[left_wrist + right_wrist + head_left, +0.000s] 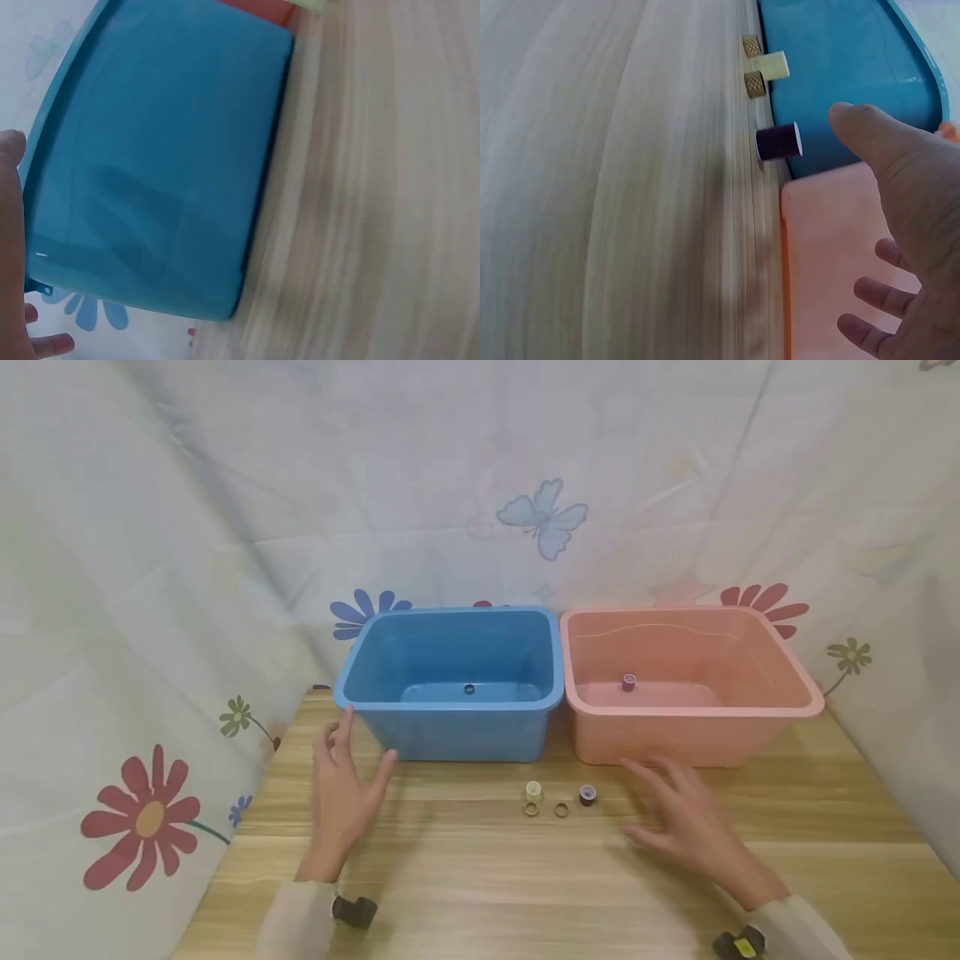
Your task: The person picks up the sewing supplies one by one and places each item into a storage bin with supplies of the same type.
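Observation:
My left hand (343, 793) is held over the table by the front left corner of a blue bin (450, 731), fingers extended and nothing in them. To the right, my right hand (686, 818) hovers before a pink bin (675, 739), fingers spread and also holding nothing. Between the hands lie a pale yellow cylinder (533, 790) and a dark purple one (588, 795), both like small thread spools. Close to them are two brass-coloured rings, a left ring (531, 809) and a right ring (562, 810); the right wrist view shows their textured sides. The dark purple spool (778, 142) is nearest my right hand.
Inside the blue bin sits a small ring (469, 689), and a dark spool (628, 682) stands in the pink bin. Both bins are side by side at the back of the wooden table (510, 893). A patterned curtain (450, 485) hangs behind and at the sides.

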